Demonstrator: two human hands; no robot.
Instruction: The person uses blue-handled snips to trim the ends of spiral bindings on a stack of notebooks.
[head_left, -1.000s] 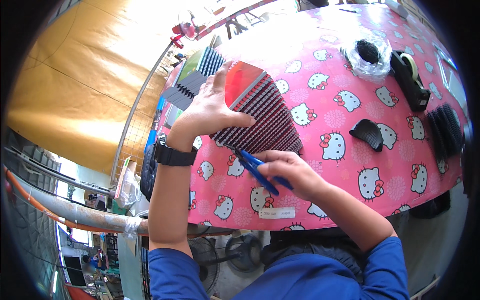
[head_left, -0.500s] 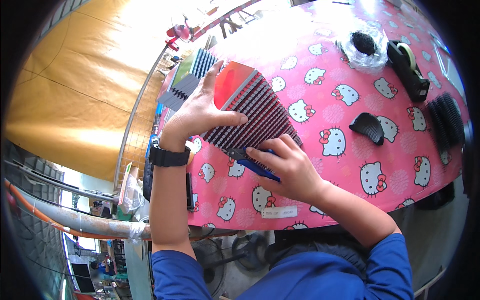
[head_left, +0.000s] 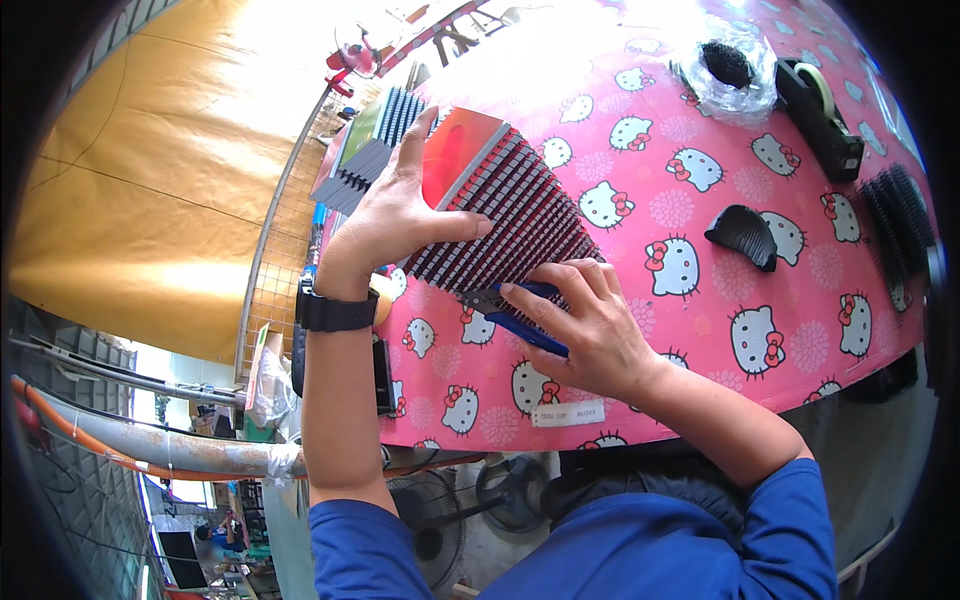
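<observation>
A thick stack of wire-bound booklets with a red cover lies at the middle left of the table, its rows of grey wire loops facing up. My left hand spans the stack's left end: the thumb presses on the loops, the forefinger stretches past the red cover, and the other fingers are mostly hidden. In my right hand are blue-handled pliers, fingers wrapped round the grips. Their dark jaws point left, at the near edge of the loops; whether they grip a wire cannot be seen.
Beyond my left hand lie grey bound sheets and green-covered booklets. To the right are a curved black piece, a plastic-wrapped black roll, a tape dispenser and black coils. A white label lies near the front edge.
The whole view has shifted slightly. My right hand and the pliers have shifted a little along the near edge of the stack; my left hand keeps its place on it.
</observation>
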